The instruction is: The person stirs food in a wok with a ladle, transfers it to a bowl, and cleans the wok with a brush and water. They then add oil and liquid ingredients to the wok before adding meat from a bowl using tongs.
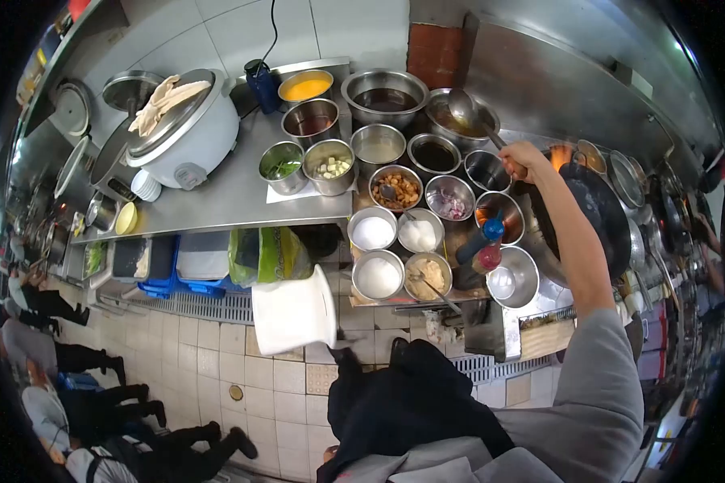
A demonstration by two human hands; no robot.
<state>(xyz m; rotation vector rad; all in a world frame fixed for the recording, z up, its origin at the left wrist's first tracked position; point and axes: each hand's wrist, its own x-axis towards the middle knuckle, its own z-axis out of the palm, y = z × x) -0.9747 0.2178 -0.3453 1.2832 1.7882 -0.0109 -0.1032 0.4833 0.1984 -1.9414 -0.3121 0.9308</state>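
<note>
My right hand point(524, 161) is closed around the handle of a metal ladle point(461, 105). The ladle's bowl hangs over a steel bowl point(491, 135) of brownish liquid at the back of the counter. Close by that hand are a steel pot of dark sauce point(486, 167) and a large black wok point(600, 213), partly behind my forearm. Only a sliver of my left hand point(329, 454) shows beside my dark apron, low in the view; its fingers are hidden.
Flames point(560, 155) rise behind the wok. Several seasoning bowls, including chopped onion point(451, 201) and white powder point(373, 233), crowd the counter, with squeeze bottles point(486, 241) beside them. A rice cooker point(189, 129) stands left, a white stool point(296, 310) below. Other people point(137, 410) are at lower left.
</note>
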